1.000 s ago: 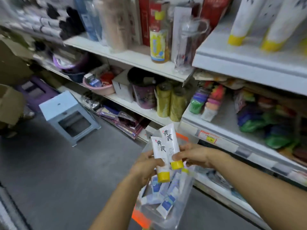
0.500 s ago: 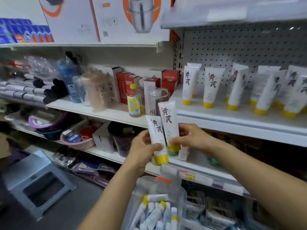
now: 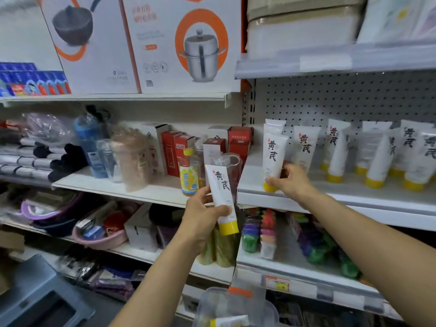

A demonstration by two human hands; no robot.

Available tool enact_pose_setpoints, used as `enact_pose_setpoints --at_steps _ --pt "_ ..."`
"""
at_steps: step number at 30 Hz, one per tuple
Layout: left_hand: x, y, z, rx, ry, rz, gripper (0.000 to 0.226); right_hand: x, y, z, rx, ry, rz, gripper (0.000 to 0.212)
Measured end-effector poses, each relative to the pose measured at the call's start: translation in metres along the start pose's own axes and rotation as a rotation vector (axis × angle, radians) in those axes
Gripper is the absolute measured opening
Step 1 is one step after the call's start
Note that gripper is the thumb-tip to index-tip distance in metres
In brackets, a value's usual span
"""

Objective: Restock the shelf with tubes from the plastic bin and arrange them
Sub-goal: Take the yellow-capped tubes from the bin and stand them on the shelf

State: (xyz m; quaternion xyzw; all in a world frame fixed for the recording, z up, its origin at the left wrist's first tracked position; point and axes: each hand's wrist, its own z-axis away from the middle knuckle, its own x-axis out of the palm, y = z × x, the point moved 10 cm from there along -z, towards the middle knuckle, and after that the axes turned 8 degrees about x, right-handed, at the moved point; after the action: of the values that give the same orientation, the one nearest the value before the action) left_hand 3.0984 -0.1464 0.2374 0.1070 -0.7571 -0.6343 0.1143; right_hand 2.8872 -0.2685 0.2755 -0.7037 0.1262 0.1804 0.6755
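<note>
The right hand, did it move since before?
Yes. The right hand carried its tube right, away from the left hand's tube, onto the white shelf.

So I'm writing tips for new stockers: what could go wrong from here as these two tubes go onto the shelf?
1. The right hand sets its tube cap-down at the shelf front edge; it might tip off.
2. Tubes standing on caps behind it lean closely together, so a nudge could topple several.
3. The left hand holds the second tube near a clear bottle and could knock it.
</note>
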Motion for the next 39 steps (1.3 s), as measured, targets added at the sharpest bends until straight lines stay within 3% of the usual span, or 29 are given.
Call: enact_pose_setpoints --at_steps 12,15,17,19,21,23,29,34,39 --pt "0.003 -0.003 -0.014 -0.028 0.006 0.05 0.054 0.001 0.011 -0.008 0.049 0.017 0.037 0.061" --pt "0.004 0.001 -0.011 -0.021 0.012 0.058 0.057 -0.016 0.019 0.001 0.129 0.13 -0.056 0.079" --pt "0.004 0.007 -0.009 -0.002 0.029 0.055 0.059 -0.024 0.018 0.016 0.156 0.162 -0.098 0.071" --pt "0.009 0.012 -0.007 0.02 0.041 0.035 0.061 -0.003 0.006 0.038 0.123 -0.03 -0.037 0.054" --pt "0.022 0.015 -0.005 0.023 0.039 0.021 0.065 0.032 -0.003 0.063 0.073 -0.264 0.081 0.053" --pt "0.039 0.016 -0.001 0.01 0.022 0.04 0.066 0.049 -0.01 0.076 0.007 -0.329 0.136 0.056" --pt "0.069 0.036 0.005 0.093 -0.001 -0.033 0.068 0.028 -0.017 0.074 -0.111 -0.176 0.126 0.039" --pt "0.087 0.042 0.008 0.166 -0.118 -0.098 0.057 -0.007 -0.007 0.068 -0.126 -0.063 0.072 0.045" --pt "0.078 0.028 0.006 0.095 -0.131 -0.185 0.053 -0.069 0.008 0.045 -0.058 0.158 -0.103 0.044"
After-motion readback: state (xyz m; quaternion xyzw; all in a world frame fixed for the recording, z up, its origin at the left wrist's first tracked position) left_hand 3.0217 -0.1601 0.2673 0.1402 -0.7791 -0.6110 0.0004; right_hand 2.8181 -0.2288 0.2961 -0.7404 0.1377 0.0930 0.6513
